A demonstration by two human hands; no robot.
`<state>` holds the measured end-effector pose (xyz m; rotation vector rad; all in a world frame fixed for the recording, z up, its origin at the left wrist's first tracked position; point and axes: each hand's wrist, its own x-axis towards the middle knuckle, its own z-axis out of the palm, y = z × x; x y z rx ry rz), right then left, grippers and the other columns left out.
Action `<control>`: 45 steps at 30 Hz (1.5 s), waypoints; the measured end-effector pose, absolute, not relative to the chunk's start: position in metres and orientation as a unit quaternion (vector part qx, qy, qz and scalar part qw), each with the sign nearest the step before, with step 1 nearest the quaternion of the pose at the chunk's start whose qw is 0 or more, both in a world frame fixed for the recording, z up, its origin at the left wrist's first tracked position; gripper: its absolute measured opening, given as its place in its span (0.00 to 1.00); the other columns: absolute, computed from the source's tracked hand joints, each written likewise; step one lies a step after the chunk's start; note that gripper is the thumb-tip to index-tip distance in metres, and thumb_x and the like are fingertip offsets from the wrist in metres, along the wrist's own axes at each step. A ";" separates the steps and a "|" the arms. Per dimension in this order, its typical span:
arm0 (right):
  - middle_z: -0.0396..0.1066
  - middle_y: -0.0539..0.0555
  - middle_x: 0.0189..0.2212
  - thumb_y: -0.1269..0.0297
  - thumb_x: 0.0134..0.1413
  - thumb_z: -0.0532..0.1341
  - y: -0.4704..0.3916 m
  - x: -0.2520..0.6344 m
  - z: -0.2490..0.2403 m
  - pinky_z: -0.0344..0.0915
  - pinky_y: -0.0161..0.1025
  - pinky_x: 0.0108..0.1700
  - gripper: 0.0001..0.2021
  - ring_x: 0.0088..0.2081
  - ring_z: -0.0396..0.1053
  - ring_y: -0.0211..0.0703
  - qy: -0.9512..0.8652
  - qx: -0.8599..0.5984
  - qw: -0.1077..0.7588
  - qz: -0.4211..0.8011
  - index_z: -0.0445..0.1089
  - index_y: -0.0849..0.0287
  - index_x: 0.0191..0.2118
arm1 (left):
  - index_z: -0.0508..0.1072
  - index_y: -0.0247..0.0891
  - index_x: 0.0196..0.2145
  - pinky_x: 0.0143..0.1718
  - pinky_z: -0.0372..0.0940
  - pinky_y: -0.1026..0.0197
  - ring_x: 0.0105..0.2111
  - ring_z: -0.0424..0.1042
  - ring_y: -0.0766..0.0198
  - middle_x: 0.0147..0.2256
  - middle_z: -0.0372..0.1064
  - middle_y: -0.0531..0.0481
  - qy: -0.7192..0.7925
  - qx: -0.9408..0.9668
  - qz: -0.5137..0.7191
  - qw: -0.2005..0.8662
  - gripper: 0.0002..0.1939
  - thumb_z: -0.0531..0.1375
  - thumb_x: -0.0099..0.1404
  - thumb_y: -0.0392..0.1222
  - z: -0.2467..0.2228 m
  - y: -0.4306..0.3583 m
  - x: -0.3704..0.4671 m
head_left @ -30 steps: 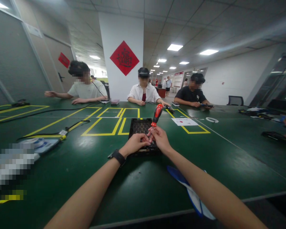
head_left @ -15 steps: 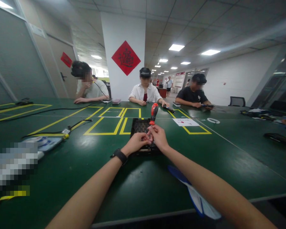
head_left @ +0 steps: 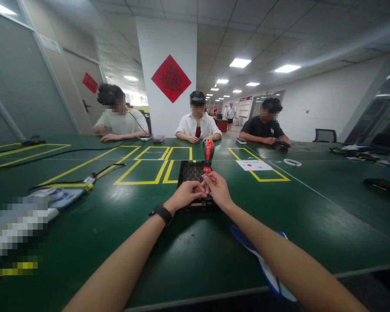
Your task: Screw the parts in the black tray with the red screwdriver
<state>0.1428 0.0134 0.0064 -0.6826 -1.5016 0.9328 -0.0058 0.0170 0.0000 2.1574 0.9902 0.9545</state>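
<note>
A screwdriver [head_left: 209, 157] with a red and black handle stands nearly upright over a black, open box-like case [head_left: 191, 171] on the green table. My right hand [head_left: 216, 189] is closed, its fingertips pinching the shaft just below the handle. My left hand [head_left: 189, 193], with a black band on the wrist, is closed beside the lower shaft at the case. Its fingertips meet there, and whatever they hold is too small to make out. Both hands cover the near part of the case and the screwdriver's tip.
Yellow tape outlines [head_left: 136, 183] mark the green table [head_left: 117, 242]. A blue and white flat object [head_left: 266, 264] lies under my right forearm. Further right are a white paper [head_left: 254, 165] and a white ring [head_left: 292, 163]. Cables and a bag-like item lie left. Three people sit opposite.
My hands stay at the case, and the screwdriver handle leans slightly less. The person opposite has drawn back an arm, and the black object beside it is gone from view.
</note>
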 end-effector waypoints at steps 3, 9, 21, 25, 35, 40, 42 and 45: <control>0.67 0.47 0.22 0.53 0.49 0.57 0.013 0.143 0.006 0.56 0.29 0.18 0.13 0.15 0.57 0.28 -0.646 -0.290 0.579 0.404 0.61 0.60 0.30 | 0.70 0.33 0.26 0.30 0.59 0.66 0.26 0.65 0.68 0.25 0.68 0.52 0.368 0.811 0.348 0.292 0.14 0.61 0.51 0.48 0.000 0.015 -0.005; 0.67 0.47 0.23 0.53 0.50 0.57 0.014 0.144 0.004 0.58 0.28 0.19 0.14 0.15 0.60 0.28 -0.652 -0.274 0.569 0.419 0.60 0.60 0.32 | 0.70 0.32 0.26 0.29 0.59 0.67 0.25 0.63 0.69 0.24 0.67 0.53 0.348 0.814 0.351 0.306 0.13 0.61 0.52 0.47 0.002 0.013 -0.005; 0.66 0.47 0.24 0.53 0.50 0.56 0.015 0.148 0.007 0.61 0.30 0.20 0.13 0.17 0.60 0.28 -0.659 -0.280 0.564 0.411 0.63 0.60 0.32 | 0.71 0.33 0.30 0.34 0.60 0.65 0.29 0.67 0.66 0.28 0.71 0.50 0.339 0.832 0.345 0.271 0.09 0.56 0.57 0.42 0.005 0.012 -0.004; 0.64 0.46 0.20 0.54 0.52 0.55 0.015 0.147 0.006 0.60 0.30 0.22 0.12 0.18 0.61 0.29 -0.669 -0.282 0.561 0.398 0.62 0.60 0.30 | 0.70 0.33 0.27 0.31 0.60 0.66 0.27 0.65 0.67 0.25 0.67 0.52 0.372 0.821 0.355 0.247 0.12 0.61 0.52 0.47 0.003 0.012 -0.003; 0.68 0.51 0.28 0.52 0.52 0.53 0.019 0.150 0.003 0.61 0.30 0.20 0.17 0.18 0.60 0.29 -0.648 -0.276 0.553 0.445 0.65 0.61 0.41 | 0.73 0.33 0.30 0.38 0.60 0.65 0.31 0.67 0.65 0.30 0.71 0.51 0.335 0.837 0.333 0.276 0.11 0.55 0.59 0.43 0.007 0.011 -0.004; 0.68 0.51 0.28 0.55 0.50 0.57 0.020 0.150 0.003 0.64 0.30 0.23 0.15 0.22 0.63 0.31 -0.641 -0.271 0.564 0.445 0.66 0.61 0.39 | 0.73 0.32 0.31 0.36 0.60 0.65 0.29 0.66 0.65 0.28 0.70 0.51 0.344 0.832 0.340 0.272 0.13 0.56 0.57 0.46 0.005 0.013 -0.003; 0.69 0.51 0.27 0.56 0.49 0.58 0.019 0.149 0.003 0.65 0.31 0.26 0.15 0.25 0.67 0.33 -0.633 -0.266 0.574 0.447 0.66 0.61 0.38 | 0.72 0.32 0.31 0.35 0.60 0.64 0.28 0.66 0.65 0.27 0.69 0.51 0.360 0.821 0.348 0.273 0.14 0.58 0.55 0.48 0.003 0.014 -0.003; 0.69 0.51 0.26 0.56 0.48 0.59 0.018 0.148 0.004 0.65 0.31 0.26 0.14 0.27 0.70 0.35 -0.622 -0.261 0.580 0.456 0.64 0.61 0.37 | 0.71 0.32 0.28 0.33 0.60 0.65 0.27 0.64 0.66 0.26 0.67 0.52 0.381 0.808 0.362 0.266 0.16 0.60 0.52 0.50 0.002 0.013 -0.003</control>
